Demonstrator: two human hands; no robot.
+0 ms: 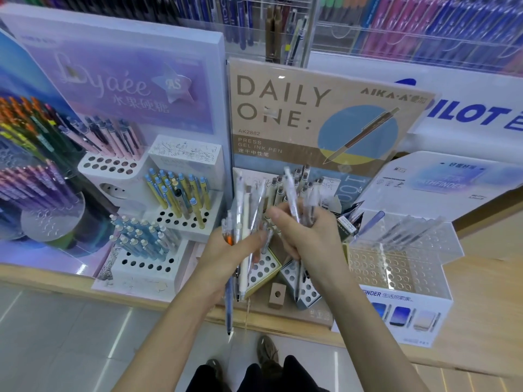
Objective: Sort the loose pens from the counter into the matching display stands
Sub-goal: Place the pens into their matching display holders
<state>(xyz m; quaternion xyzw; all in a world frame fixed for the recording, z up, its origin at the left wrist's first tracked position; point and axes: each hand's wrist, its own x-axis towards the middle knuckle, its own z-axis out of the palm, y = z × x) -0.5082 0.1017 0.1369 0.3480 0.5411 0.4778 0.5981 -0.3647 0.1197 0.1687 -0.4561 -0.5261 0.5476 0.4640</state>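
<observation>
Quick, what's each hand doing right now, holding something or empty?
Left hand: grips a bundle of pens.
Right hand: grips a few clear pens.

Pale wood counter (486,278); grey tiled floor (56,335), light streaks; wire racks (396,46) behind.

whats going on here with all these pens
A person stands at a stationery counter with pens in both hands. The left hand grips a mixed bundle of pens, and the right hand holds a few pale pens, just in front of the Daily One stand. The white stand on the left and the clear stand on the right both show empty holes.
</observation>
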